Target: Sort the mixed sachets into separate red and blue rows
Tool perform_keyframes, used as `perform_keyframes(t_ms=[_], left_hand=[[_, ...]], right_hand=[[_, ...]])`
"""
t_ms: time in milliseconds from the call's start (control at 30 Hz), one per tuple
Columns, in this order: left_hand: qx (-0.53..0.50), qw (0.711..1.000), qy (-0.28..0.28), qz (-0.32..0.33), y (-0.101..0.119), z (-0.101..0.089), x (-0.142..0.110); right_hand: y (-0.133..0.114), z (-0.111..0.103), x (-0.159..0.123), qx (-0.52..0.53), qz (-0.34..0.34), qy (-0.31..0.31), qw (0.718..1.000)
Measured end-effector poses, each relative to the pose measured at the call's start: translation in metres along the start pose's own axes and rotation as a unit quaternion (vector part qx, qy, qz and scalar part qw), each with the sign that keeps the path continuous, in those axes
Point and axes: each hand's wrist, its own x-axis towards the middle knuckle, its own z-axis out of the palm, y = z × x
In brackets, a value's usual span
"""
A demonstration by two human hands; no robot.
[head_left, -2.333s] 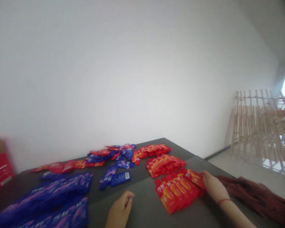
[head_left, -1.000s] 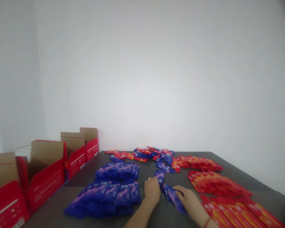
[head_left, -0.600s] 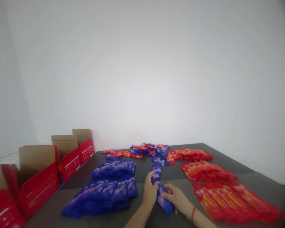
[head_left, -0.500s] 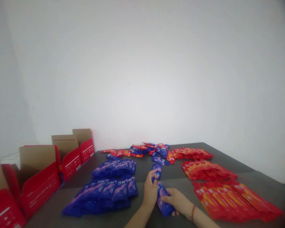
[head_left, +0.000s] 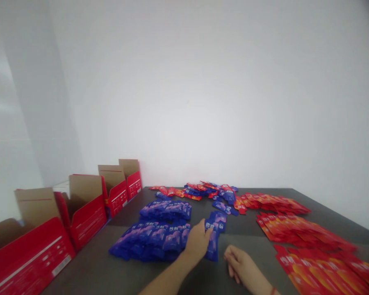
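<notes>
My left hand [head_left: 197, 242] is closed on a blue sachet [head_left: 213, 248], gripping it by its left side just right of the near blue pile. That sachet hangs upright over the dark table, its lower end toward me. Behind it a second blue sachet [head_left: 219, 217] lies partly covered. To the right, my right hand [head_left: 240, 264] rests low over the table, fingers curled together with nothing seen in them. Beside my left hand is a fanned pile of blue sachets [head_left: 153, 239], and another blue pile [head_left: 166, 209] sits behind it.
Fanned rows of red-orange sachets [head_left: 322, 268] run along the right side. A mixed heap of red and blue sachets [head_left: 203, 189] lies at the far edge. Open red cartons [head_left: 89, 217] with raised brown flaps line the left. A white wall [head_left: 197, 102] stands behind the table.
My right hand has let go of the blue sachet and moved right. My left hand now holds the sachet, further left beside the blue pile. The view has swung left.
</notes>
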Motion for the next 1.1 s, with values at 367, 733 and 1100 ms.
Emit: perform_keyframes(t_ms=[367,733,1100], left_hand=[[0.27,0.951,0.019,-0.148,-0.108,-0.159,0.013],[0.375,0.915,0.005,-0.149,-0.114,-0.153,0.003],[0.398,0.916,0.015,-0.051,-0.084,-0.159,-0.005]], right_hand=[[-0.015,0.0,-0.006,-0.168,-0.079,0.04,0.982],[-0.007,0.0,-0.005,-0.221,-0.112,0.072,0.966],[-0.051,0.002,0.085,-0.4,-0.013,0.119,0.908]])
